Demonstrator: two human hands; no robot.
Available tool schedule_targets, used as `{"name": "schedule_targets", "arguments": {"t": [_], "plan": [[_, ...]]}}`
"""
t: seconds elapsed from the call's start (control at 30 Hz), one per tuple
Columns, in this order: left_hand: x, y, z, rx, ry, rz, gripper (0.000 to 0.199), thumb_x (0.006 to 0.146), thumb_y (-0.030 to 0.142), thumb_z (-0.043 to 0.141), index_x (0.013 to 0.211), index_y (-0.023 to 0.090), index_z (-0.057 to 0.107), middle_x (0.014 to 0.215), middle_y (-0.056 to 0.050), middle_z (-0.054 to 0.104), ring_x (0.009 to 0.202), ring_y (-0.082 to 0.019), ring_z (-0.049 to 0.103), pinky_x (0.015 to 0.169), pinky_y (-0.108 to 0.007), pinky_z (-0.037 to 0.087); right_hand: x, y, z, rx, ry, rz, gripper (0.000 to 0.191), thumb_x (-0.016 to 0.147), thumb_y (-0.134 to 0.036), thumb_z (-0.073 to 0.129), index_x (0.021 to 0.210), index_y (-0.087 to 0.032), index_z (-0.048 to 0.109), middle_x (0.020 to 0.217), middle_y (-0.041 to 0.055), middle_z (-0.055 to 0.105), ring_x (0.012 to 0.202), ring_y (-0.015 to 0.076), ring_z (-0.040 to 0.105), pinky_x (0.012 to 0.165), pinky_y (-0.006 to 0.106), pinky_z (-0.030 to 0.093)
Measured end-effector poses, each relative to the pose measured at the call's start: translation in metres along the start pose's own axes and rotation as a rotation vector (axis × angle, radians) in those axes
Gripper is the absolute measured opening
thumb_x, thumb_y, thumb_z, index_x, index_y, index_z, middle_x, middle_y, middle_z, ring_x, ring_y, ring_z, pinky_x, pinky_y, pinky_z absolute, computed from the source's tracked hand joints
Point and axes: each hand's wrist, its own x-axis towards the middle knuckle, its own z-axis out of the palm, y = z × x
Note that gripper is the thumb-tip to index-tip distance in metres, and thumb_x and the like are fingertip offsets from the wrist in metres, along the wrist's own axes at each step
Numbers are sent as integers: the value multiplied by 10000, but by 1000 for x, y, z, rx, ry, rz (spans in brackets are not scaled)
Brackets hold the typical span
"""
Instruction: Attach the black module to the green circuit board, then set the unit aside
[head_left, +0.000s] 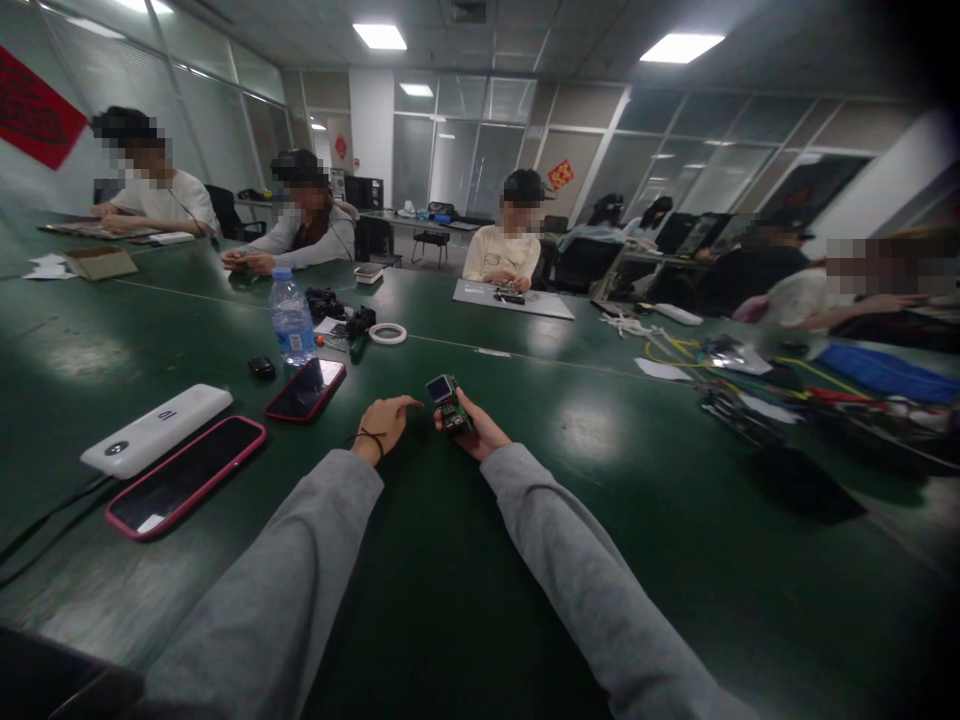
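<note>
My right hand (pixel 480 430) is wrapped round a small green circuit board device (pixel 453 415) with a little dark screen at its top, held above the dark green table (pixel 555 480). Just left of the device is my left hand (pixel 386 425), a dark cord round its wrist. Its index finger stretches toward the device, with a small gap between them. Nothing shows in that hand; its other fingers are partly hidden.
On the left lie a white power bank (pixel 161 430), two phones in red cases (pixel 187 475) and a water bottle (pixel 291 320). A white tape roll (pixel 388 333) is farther back. Cables and a blue bag (pixel 889 372) lie right. Several people sit around the table.
</note>
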Motion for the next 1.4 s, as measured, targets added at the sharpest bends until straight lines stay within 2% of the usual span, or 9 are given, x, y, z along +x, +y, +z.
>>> {"name": "schedule_targets", "arguments": {"t": [0.07,0.13,0.23,0.33,0.43,0.67,0.83,1.2,1.4], "plan": [[0,0,0,-35,7,-37,318,775,270,533,1074,281,639,574,11,619,569,-155,572,690,-247,438,1,1,-3,8,2,2,330,955,-428,386,1033,-124,489,814,75,611,669,143,610,579,219,502],[0,2,0,67,-54,-58,482,811,329,495,1283,232,476,561,29,602,551,-146,563,669,-238,428,3,3,-5,22,5,4,324,957,-418,389,1041,-121,487,822,81,613,678,147,614,584,222,505],[0,6,-1,309,-174,-30,523,872,338,392,1379,228,326,676,16,639,648,-143,594,681,-236,420,4,3,-7,43,-1,-8,308,959,-390,398,1058,-114,491,837,87,615,702,150,619,606,225,514],[0,12,-2,486,-296,-1,407,910,298,284,1262,308,488,776,-8,658,740,-147,609,703,-244,421,3,2,-4,47,-9,-9,294,957,-382,406,1049,-117,496,830,85,616,692,149,620,603,224,518],[-2,16,-2,598,-337,7,433,923,318,221,1043,311,637,849,-27,661,774,-158,611,700,-256,426,2,0,0,43,1,-1,279,957,-381,406,1012,-123,497,810,79,616,662,148,617,582,225,518],[-2,19,-3,588,-372,27,424,910,289,252,869,288,674,868,-13,672,797,-155,611,732,-261,432,0,0,2,49,45,-2,249,961,-338,406,1005,-113,504,828,84,617,687,141,620,606,219,520],[-3,20,-5,577,-374,34,372,872,223,304,856,285,670,894,-2,672,808,-153,605,722,-255,425,1,3,-1,44,41,-11,258,967,-335,389,1023,-108,499,840,90,615,693,144,621,598,221,518],[-2,19,-4,564,-375,18,374,864,226,301,866,285,671,875,-6,672,795,-155,604,702,-254,426,3,2,-2,19,33,-2,266,965,-360,388,1018,-122,495,805,74,608,669,141,617,571,217,515],[-3,24,-7,517,-387,4,372,863,225,310,862,273,679,867,-6,669,783,-145,596,727,-250,430,-15,-17,-9,1,121,12,264,980,-333,338,982,-121,495,793,88,612,627,132,609,562,207,518]]}}
